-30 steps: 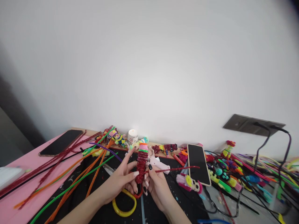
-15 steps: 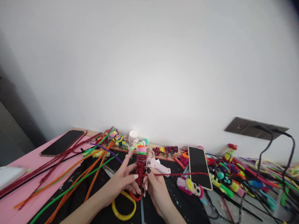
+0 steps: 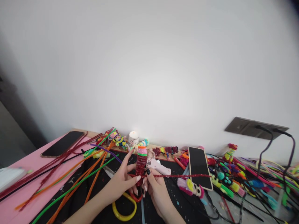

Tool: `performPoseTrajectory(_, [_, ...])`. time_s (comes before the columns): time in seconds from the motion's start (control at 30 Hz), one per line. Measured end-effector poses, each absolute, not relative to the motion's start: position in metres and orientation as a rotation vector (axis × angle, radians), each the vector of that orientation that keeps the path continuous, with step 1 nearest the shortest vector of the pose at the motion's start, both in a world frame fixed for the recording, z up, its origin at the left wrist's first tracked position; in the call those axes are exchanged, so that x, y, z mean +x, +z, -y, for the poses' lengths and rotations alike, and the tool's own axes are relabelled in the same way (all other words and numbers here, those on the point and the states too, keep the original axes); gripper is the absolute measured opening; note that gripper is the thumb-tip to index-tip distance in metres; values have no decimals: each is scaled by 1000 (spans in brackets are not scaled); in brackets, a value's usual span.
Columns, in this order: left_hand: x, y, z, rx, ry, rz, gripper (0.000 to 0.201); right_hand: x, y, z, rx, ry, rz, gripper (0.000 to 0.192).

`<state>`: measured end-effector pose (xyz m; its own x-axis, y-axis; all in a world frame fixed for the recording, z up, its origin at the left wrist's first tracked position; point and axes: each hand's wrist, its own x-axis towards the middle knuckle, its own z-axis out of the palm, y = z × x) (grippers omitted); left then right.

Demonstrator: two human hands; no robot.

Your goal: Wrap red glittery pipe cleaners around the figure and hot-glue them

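**Red glitter stem being wound on the coil, just in front of the glue gun**

Starting at the left of the glue gun, the left hand is pinching the upright coiled bundle, thumb and fingers pressed against its red windings, index finger stretching up beside it. The bundle is standing nearly vertical, its pink and green cap pointing up at the wall. Moving right, the right hand is gripping the red glitter pipe cleaner between thumb and fingers, right against the coil's lower part. The stem's long axis is running level, its free end pointing right, crossing over the phone beyond the glue gun. To wrap cleanly, I'd say keep that stem taut and each turn snug against the one above, with the bundle held steady.
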<state>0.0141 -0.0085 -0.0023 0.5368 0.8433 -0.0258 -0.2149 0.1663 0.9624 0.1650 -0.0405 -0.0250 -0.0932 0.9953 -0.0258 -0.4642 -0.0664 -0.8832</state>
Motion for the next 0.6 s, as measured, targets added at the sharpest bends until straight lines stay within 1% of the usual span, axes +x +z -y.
performPoseTrajectory(0.13, [13,-3,7,1144,872,-684,94,166,-25,39,-817,1470,900,36])
performPoseTrajectory(0.27, [14,-2,7,1088,881,-634,99,168,-27,38,-875,1428,959,38])
performPoseTrajectory(0.43, [16,-4,5,1089,934,-628,102,170,-25,39,-1053,1279,1104,39])
performPoseTrajectory(0.6, [17,-2,7,1132,965,-660,99,171,-20,42,-1095,1092,1266,39])
